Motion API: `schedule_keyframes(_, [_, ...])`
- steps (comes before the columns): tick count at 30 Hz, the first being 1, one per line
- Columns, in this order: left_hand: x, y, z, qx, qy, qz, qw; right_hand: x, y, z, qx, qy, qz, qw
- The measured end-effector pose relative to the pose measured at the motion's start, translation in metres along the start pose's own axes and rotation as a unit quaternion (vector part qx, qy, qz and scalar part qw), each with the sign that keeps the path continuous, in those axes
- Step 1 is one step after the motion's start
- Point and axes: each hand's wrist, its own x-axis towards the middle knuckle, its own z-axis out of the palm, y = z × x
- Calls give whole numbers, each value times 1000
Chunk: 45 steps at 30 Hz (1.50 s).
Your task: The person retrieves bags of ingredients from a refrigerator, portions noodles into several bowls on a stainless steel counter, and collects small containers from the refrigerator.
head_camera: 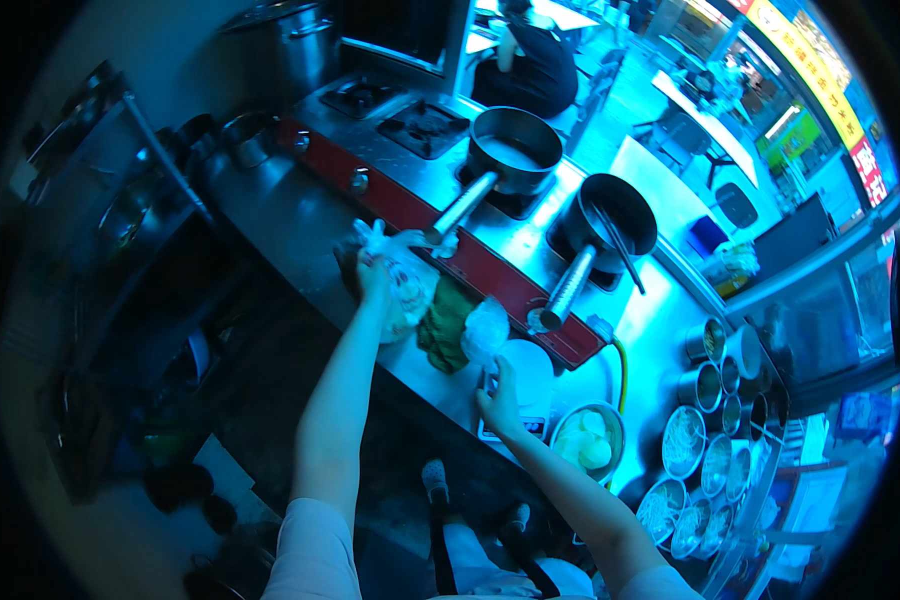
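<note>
My left hand [375, 274] grips the upper part of a plastic bag [409, 289] with printing on it; the contents are hard to make out. My right hand [501, 394] is at the left edge of a kitchen scale [529, 375] with a pale round top. Its fingers close around the lower end of a crumpled clear plastic bag [486, 331]. Between the two bags lies a dark green cloth [446, 326]. A metal bowl [619, 431] of pale round pieces stands right of the scale.
Two saucepans [516, 146] [615, 217] sit on the gas stove [330, 165], handles [461, 206] [570, 289] jutting over its red front. Chopsticks [621, 247] rest in the right pan. Several metal containers [682, 442] crowd the right. Beyond the counter sits a person [529, 64].
</note>
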Motion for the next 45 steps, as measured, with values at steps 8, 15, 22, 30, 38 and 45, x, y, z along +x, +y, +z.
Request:
schedule_keyframes(8, [-5,-48,-20,384,-48,153,909,-28,-41,-7,6,-28,-1,1000])
schedule_keyframes(15, [-59,-1,-29,407,-82,199,888,-71,-52,-41,25,-53,-31,998])
schedule_keyframes(22, [-184,7,-71,305,27,209,929,-123,-28,-62,86,-197,-37,976])
schedule_keyframes(30, [-546,-153,-191,227,283,-128,923,-225,-5,-100,64,-385,-100,915])
schedule_keyframes(38, [-914,-230,-203,-134,636,-441,619,-396,82,-114,128,-576,-98,801])
schedule_keyframes(45, [-991,-237,-223,-240,764,-226,555,-493,109,-86,100,-688,-103,711])
